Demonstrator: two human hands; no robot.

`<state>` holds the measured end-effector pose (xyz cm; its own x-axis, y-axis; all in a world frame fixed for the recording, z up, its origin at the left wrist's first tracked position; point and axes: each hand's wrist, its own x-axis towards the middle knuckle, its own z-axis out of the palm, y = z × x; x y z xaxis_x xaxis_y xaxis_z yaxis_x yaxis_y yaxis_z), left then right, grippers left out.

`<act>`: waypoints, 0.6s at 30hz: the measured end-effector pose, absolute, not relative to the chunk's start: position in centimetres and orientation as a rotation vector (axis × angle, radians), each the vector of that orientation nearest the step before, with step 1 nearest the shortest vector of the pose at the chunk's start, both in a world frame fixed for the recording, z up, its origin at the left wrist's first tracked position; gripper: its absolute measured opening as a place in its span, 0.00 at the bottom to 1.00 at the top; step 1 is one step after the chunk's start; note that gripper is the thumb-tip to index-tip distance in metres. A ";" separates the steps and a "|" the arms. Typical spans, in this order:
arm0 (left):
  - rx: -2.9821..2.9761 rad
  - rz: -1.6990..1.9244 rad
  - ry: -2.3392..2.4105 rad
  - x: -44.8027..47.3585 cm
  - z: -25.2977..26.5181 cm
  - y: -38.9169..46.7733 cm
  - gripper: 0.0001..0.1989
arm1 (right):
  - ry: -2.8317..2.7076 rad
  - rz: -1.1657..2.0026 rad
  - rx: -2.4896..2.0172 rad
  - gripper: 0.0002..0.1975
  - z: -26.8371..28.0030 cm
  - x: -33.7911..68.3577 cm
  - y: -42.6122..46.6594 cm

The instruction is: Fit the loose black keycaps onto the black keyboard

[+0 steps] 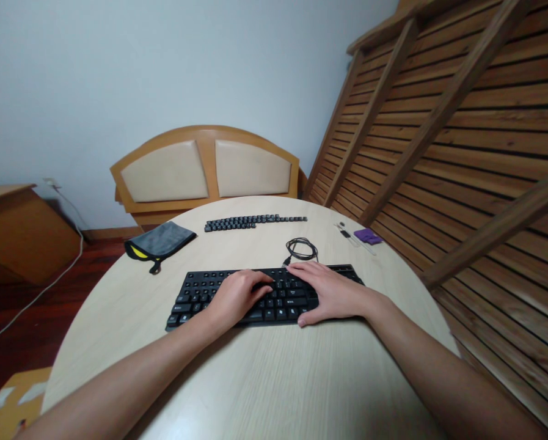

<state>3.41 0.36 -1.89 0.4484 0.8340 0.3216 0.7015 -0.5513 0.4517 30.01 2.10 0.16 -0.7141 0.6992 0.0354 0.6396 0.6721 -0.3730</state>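
A black keyboard (296, 302) lies on the round table in front of me. Keycaps are off across its upper left rows, where small sockets show; the lower rows and the right part carry caps. My left hand (237, 297) is over the middle of the board, thumb and forefinger closed in a pinch just above the keys; what lies between the tips is too small to make out. Spanning the right part of the board, my right hand (331, 293) has its thumb at the front edge and its fingers at the back edge. Loose black keycaps (241, 222) sit in rows at the table's far side.
A coiled black cable (302, 247) lies behind the keyboard. Left is a grey cloth (161, 240) with yellow lining; right are a purple cloth (368, 236) and small thin tools (346, 234). The pale table (264, 379) has a curved edge. Wooden slats (438, 153) lean at right.
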 end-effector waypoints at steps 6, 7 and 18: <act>2.544 0.860 1.150 3.4 -2.4 0.6 0.07 | -2.690 0.537 -1.090 0.55 0.1 30.0 2.2; 2.546 0.859 1.144 3.4 -2.3 0.6 0.07 | -2.686 0.541 -1.089 0.55 0.2 30.0 2.1; 2.481 0.851 1.210 3.5 -2.2 0.7 0.05 | -2.706 0.535 -1.116 0.55 0.3 30.0 2.1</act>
<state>3.47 0.72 -2.20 0.4840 0.7818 0.3931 0.6342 -0.6230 0.4579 30.01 2.08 0.26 -0.7069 0.7072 0.0166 0.6475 0.6563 -0.3872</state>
